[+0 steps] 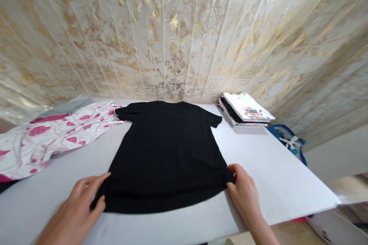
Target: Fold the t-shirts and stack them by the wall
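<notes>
A black T-shirt lies spread on the white table, its short sleeves and neckline at the far side and its hem nearest me. My right hand pinches the hem's right corner between thumb and fingers, bunching the cloth slightly. At the left bottom corner, my left hand touches the fabric, its thumb and index finger apart with black cloth showing between them. Some of the left fingers are hidden behind the others.
White and pink printed clothing lies at the left, beside a grey garment. At the back right stands a stack of folded clothes. A blue-edged bag sits beyond the table's right edge. Gold-patterned curtains hang behind the table.
</notes>
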### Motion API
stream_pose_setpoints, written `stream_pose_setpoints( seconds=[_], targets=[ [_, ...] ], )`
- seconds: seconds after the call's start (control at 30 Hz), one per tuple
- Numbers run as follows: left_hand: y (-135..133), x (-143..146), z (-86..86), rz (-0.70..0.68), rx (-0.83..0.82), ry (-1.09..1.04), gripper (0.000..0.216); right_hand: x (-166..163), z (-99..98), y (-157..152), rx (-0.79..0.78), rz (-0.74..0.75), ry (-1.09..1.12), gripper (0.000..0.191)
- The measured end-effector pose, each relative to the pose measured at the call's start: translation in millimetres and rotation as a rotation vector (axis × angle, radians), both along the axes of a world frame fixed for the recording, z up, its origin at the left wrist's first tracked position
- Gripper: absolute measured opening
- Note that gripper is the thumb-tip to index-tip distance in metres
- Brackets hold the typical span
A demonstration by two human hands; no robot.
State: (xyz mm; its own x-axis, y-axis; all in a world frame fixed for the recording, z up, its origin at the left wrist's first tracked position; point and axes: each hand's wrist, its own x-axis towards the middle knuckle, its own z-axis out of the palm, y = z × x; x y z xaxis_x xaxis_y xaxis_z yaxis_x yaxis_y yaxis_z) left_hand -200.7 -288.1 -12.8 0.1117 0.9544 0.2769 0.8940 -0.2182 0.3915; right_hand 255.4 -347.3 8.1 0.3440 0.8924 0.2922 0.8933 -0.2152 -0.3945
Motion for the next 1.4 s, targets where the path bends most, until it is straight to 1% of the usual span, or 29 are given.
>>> stream_pose_setpoints(
  seconds=[0.07,0.17,0.27,0.4,0.5,0.57,0.63,0.77,0.83,0.93,1.03,1.1,1.17,1.3,1.4],
  targets=[
    [4.0,6.6,5.9,-0.014,-0.023,-0.012,0.04,0.7,-1.1,-1.0,0.015,0.015,0.011,0.022],
    [12.1,17.2,17.7,-0.029,-0.027,-0.052,0.034,5.1,-1.9,-4.3,0.022,0.044,0.064,0.029],
    [16.4,21.5,25.9,-0.002,-0.032,-0.082,0.029,10.5,0.4,-9.1,0.022,0.033,0.172,0.033],
    [7.5,19.3,34.8,0.074,-0.042,-0.077,0.028,17.1,1.6,-15.3,-0.016,-0.025,0.285,0.03],
    [-5.2,19.5,41.5,0.092,-0.055,-0.092,0.027,20.0,-4.3,-15.5,-0.012,-0.041,0.229,0.026],
    [-11.5,22.2,44.3,0.05,-0.072,-0.111,0.024,19.4,-9.2,-13.3,0.018,0.002,0.15,0.025],
    [-14.0,25.7,45.1,-0.022,-0.099,-0.094,0.022,17.1,-11.7,-10.7,0.037,0.06,0.08,0.024],
    [-8.6,26.8,41.0,-0.135,-0.133,-0.007,0.025,12.5,-6.7,-8.0,0.019,0.134,0.043,0.025],
    [-3.9,22.8,37.4,-0.186,-0.143,0.016,0.028,11.9,-2.7,-9.0,0.023,0.142,0.051,0.028],
    [2.4,14.6,32.5,-0.253,-0.161,0.036,0.032,12.7,-0.3,-12.8,0.041,0.109,0.073,0.031],
    [7.5,9.9,29.5,-0.279,-0.158,0.037,0.027,15.1,-1.3,-15.6,0.026,0.075,0.133,0.024],
    [10.7,10.5,29.1,-0.265,-0.152,0.022,0.018,18.9,-1.2,-15.0,0.012,0.091,0.203,0.02],
    [13.1,13.4,30.7,-0.229,-0.159,-0.014,0.013,24.5,2.0,-13.1,-0.008,0.138,0.283,0.02],
    [13.6,18.8,40.3,-0.102,-0.209,-0.184,0.019,35.7,16.9,-10.3,-0.074,0.227,0.402,0.026],
    [13.1,18.0,47.6,-0.013,-0.247,-0.308,0.023,38.5,25.6,-8.9,-0.146,0.277,0.428,0.031]
  ],
)
